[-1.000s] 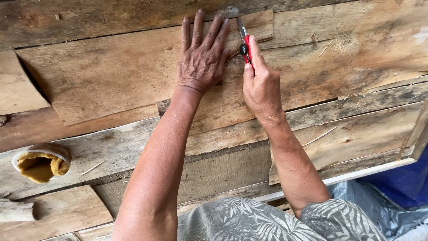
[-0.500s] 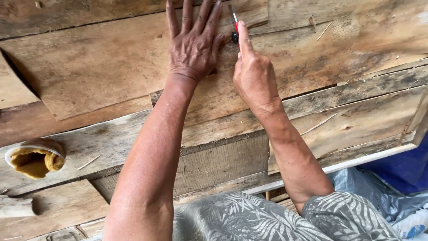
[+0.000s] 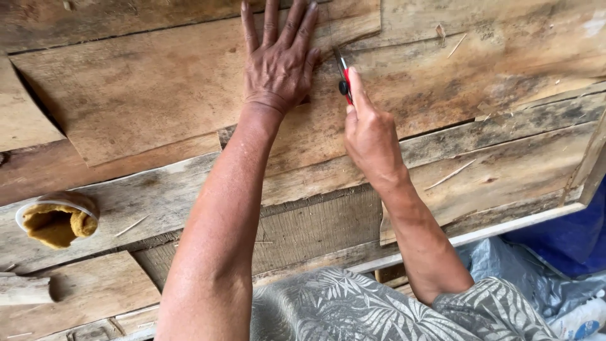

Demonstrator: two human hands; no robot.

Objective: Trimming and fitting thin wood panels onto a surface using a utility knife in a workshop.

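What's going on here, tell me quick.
A person leans over a rough plank bench. The left hand lies flat, fingers spread, pressing down a thin brown sheet. The right hand grips a small red-handled knife, its tip against the sheet just beside the left hand. At the left edge sits a round tub of yellow-brown stuff. More flat pieces lie around on the planks.

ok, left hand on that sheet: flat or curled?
Flat. The left hand lies palm down with fingers spread on the thin brown sheet, beside the red-handled cutter.
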